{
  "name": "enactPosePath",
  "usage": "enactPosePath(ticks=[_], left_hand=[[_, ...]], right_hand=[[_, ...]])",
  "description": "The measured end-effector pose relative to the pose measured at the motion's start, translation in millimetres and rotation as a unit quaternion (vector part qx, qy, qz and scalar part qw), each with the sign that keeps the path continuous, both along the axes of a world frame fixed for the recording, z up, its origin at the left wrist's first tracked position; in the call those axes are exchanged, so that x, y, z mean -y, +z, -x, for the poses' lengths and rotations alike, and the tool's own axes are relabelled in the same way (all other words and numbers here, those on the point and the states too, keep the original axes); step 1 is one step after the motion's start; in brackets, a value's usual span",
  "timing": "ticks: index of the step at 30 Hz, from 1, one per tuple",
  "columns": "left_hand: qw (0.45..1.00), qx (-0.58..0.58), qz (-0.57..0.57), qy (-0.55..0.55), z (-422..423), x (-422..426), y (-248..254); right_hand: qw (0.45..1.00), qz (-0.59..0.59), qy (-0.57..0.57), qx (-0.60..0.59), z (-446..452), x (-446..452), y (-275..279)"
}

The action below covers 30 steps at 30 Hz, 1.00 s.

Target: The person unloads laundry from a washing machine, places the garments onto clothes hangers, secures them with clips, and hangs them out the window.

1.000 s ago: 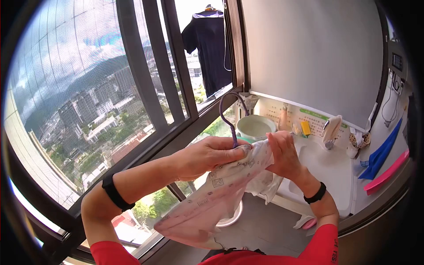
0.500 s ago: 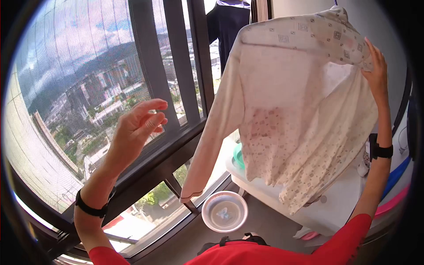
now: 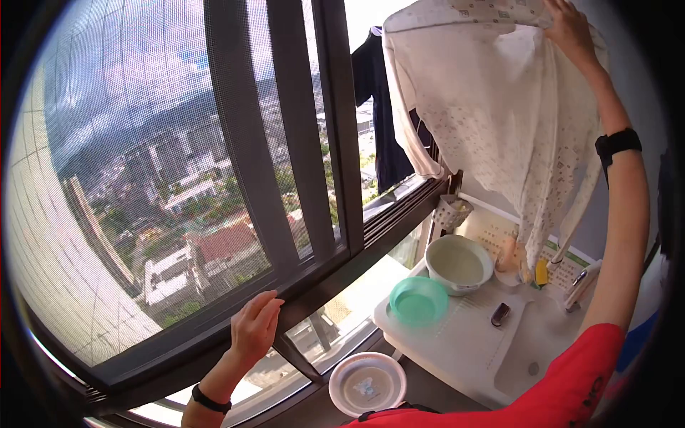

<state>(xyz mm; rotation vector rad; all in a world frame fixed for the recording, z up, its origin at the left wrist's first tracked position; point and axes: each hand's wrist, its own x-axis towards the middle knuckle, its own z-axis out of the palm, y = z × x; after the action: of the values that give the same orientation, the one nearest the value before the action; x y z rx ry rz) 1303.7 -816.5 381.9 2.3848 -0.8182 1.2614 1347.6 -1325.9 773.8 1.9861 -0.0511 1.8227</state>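
A light patterned long-sleeved shirt (image 3: pixel 492 100) hangs spread out at the upper right, its hem above the sink counter. My right hand (image 3: pixel 571 30) is raised at the shirt's upper right, fingers pressed to its shoulder fabric; the top of the shirt is cut off by the frame. My left hand (image 3: pixel 255 326) is low beside the window frame, well apart from the shirt, holding nothing, its fingers slightly curved and the thumb hard to see.
A dark shirt (image 3: pixel 389 128) hangs by the window opening. On the sink counter (image 3: pixel 449 349) are a green basin (image 3: pixel 419 301), a pale bowl (image 3: pixel 458 264), a dark object (image 3: pixel 501 314) and a faucet (image 3: pixel 575 285). A white basin (image 3: pixel 367 384) sits below, left of the counter.
The shirt, earlier bunched between both hands, was opened out and has since moved up and farther away with my right hand. My left hand let go of it and has dropped lower.
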Motion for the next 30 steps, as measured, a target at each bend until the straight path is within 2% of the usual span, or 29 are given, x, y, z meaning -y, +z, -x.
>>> enactPosePath(ticks=[3, 6, 9, 11, 15, 16, 17, 18, 19, 22, 24, 25, 26, 29, 30], left_hand=[[0.996, 0.049, -0.038, 0.063, -31.5, 3.4, -37.8], [0.990, 0.042, -0.077, 0.108, -50.0, 13.9, -71.7], [0.984, 0.044, -0.097, 0.143, -54.2, 25.1, -88.6], [0.968, 0.088, -0.150, 0.179, -50.9, 51.3, -96.5], [0.948, 0.078, -0.212, 0.224, -48.7, 61.8, -115.1], [0.949, 0.045, -0.235, 0.205, -50.5, 56.5, -123.5], [0.953, -0.001, -0.245, 0.176, -58.9, 34.0, -128.8], [0.954, 0.001, -0.252, 0.160, -60.2, 34.3, -125.8], [0.965, 0.021, -0.216, 0.145, -59.1, 33.5, -137.1], [0.960, -0.023, -0.244, 0.133, -60.1, 38.6, -128.0], [0.955, -0.047, -0.249, 0.151, -64.8, 41.6, -119.1], [0.958, -0.059, -0.235, 0.156, -68.8, 42.1, -119.6], [0.954, -0.032, -0.243, 0.170, -71.5, 43.6, -122.2], [0.916, 0.004, -0.342, 0.210, -70.9, 51.7, -123.7], [0.909, -0.005, -0.351, 0.223, -70.5, 52.3, -128.1]], right_hand=[[0.999, 0.031, -0.030, 0.032, -56.5, 0.7, 23.4], [0.995, 0.069, 0.037, 0.064, -111.5, -16.0, 37.5], [0.992, 0.071, 0.100, 0.019, -167.4, -33.4, 62.9], [0.988, 0.019, 0.156, 0.007, -166.0, 1.4, 51.1], [0.961, 0.009, 0.275, 0.028, -241.2, 12.8, 46.9], [0.952, 0.003, 0.305, 0.020, -249.4, 8.8, 42.8], [0.945, 0.008, 0.328, -0.005, -271.6, -27.5, 47.3], [0.932, 0.099, 0.342, 0.063, -288.4, -32.9, 52.7], [0.925, 0.093, 0.366, 0.052, -304.6, -36.8, 58.1], [0.894, 0.089, 0.439, 0.031, -331.3, -75.4, 62.9], [0.873, 0.018, 0.484, -0.053, -338.3, -107.5, 50.7], [0.863, -0.008, 0.503, -0.054, -350.6, -122.7, 47.3], [0.844, -0.022, 0.529, -0.081, -357.1, -138.9, 46.4], [0.785, -0.026, 0.609, -0.110, -382.2, -191.7, 40.4], [0.784, -0.023, 0.611, -0.107, -385.3, -209.2, 39.3]])
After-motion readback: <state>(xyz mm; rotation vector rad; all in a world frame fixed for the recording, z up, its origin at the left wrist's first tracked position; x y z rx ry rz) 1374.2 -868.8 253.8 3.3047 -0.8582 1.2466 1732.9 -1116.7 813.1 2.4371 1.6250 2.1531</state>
